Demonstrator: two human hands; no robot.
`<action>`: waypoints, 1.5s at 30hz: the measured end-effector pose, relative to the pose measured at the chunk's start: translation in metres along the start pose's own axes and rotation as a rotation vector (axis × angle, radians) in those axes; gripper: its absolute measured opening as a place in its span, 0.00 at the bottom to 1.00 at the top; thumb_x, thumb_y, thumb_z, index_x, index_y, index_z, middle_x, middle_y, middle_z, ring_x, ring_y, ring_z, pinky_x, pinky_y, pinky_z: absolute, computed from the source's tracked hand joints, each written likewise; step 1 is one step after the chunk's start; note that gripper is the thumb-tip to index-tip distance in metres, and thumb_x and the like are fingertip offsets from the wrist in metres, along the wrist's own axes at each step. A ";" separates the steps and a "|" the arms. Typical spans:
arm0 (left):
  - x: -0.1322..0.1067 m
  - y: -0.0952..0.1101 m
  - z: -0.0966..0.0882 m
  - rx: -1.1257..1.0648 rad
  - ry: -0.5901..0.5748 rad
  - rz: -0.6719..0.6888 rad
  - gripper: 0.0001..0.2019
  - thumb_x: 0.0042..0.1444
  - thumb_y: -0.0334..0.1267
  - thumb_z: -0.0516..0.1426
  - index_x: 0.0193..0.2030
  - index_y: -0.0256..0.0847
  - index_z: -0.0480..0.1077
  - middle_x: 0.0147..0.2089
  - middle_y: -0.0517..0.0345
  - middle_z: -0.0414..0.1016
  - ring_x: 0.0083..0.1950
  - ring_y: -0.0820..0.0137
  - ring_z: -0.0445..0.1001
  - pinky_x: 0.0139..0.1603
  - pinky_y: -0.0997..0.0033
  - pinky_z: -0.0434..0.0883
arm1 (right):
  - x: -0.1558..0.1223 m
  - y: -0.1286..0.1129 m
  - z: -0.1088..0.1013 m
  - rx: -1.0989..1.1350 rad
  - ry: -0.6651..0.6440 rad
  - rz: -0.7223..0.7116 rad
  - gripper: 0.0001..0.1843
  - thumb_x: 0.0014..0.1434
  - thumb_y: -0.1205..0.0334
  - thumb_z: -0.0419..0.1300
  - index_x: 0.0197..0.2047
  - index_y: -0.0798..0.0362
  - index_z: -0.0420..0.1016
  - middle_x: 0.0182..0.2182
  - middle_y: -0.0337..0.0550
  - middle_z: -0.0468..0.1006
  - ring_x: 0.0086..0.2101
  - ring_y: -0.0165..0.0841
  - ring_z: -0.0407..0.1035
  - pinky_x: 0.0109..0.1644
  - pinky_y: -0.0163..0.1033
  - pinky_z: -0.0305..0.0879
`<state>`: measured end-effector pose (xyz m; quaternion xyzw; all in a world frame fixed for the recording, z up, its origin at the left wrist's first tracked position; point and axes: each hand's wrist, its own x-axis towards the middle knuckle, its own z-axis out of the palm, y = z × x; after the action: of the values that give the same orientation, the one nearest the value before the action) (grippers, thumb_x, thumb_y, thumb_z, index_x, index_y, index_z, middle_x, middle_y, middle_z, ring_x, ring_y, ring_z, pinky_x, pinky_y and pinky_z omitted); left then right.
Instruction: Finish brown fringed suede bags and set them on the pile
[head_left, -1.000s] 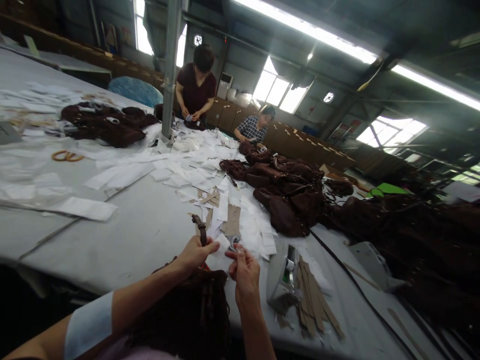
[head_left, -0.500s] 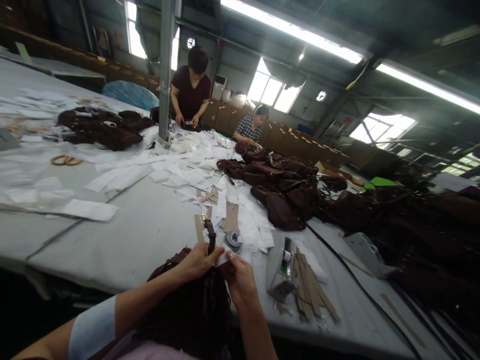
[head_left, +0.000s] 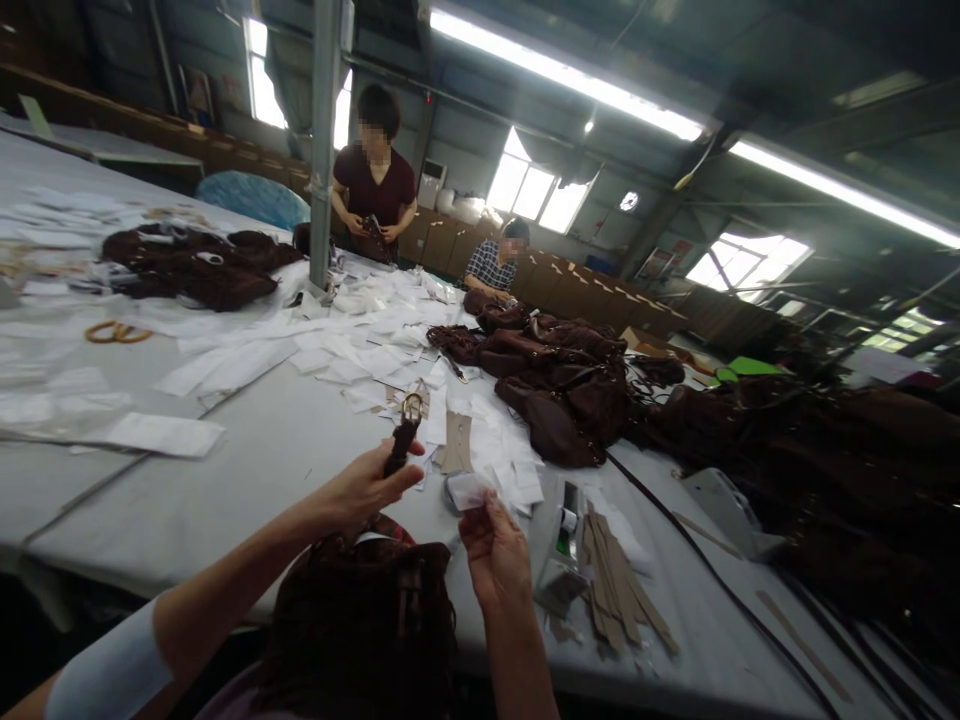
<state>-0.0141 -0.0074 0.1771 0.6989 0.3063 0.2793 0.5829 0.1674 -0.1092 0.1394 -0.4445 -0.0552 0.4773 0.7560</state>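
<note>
Head view, as I read it: left hand (head_left: 366, 487) closed round the dark brown leather strap (head_left: 399, 447), its brass buckle (head_left: 411, 407) bare, over the near edge of the grey bench (head_left: 225, 480), right hand (head_left: 496, 548) pinching 1 crumpled white paper wrap (head_left: 466, 490) apart from it.

Left hand (head_left: 365, 487) gripped brown strap (head_left: 400, 444) with buckle (head_left: 412, 407); right hand (head_left: 493, 540) pinched white wrapper (head_left: 468, 490) right of strap, above brown bag (head_left: 367, 620).

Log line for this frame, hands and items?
left hand: grips buckled strap | right hand: pinches white scrap | brown bag: beneath hands
</note>
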 end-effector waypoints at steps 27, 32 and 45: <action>0.001 -0.004 0.022 -0.185 -0.117 -0.113 0.22 0.58 0.57 0.50 0.44 0.38 0.66 0.20 0.68 0.57 0.16 0.79 0.56 0.16 0.81 0.54 | 0.010 -0.008 0.010 0.030 -0.016 0.005 0.10 0.45 0.61 0.71 0.30 0.53 0.76 0.26 0.37 0.81 0.25 0.28 0.75 0.31 0.34 0.73; 0.000 -0.001 0.022 -0.221 -0.227 -0.133 0.21 0.57 0.56 0.53 0.37 0.36 0.67 0.23 0.67 0.56 0.20 0.80 0.54 0.19 0.81 0.53 | 0.009 -0.006 0.016 0.113 0.027 0.104 0.12 0.41 0.63 0.73 0.30 0.54 0.76 0.25 0.38 0.82 0.25 0.29 0.74 0.30 0.35 0.72; 0.005 -0.008 0.027 -0.251 -0.250 -0.145 0.24 0.55 0.60 0.52 0.34 0.37 0.66 0.18 0.70 0.53 0.17 0.80 0.51 0.18 0.80 0.52 | 0.003 0.002 0.017 0.022 -0.079 0.148 0.10 0.46 0.60 0.71 0.33 0.53 0.78 0.30 0.39 0.82 0.29 0.28 0.75 0.34 0.33 0.71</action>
<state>0.0083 -0.0199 0.1651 0.6260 0.2440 0.1834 0.7176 0.1597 -0.0962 0.1470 -0.4197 -0.0467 0.5498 0.7207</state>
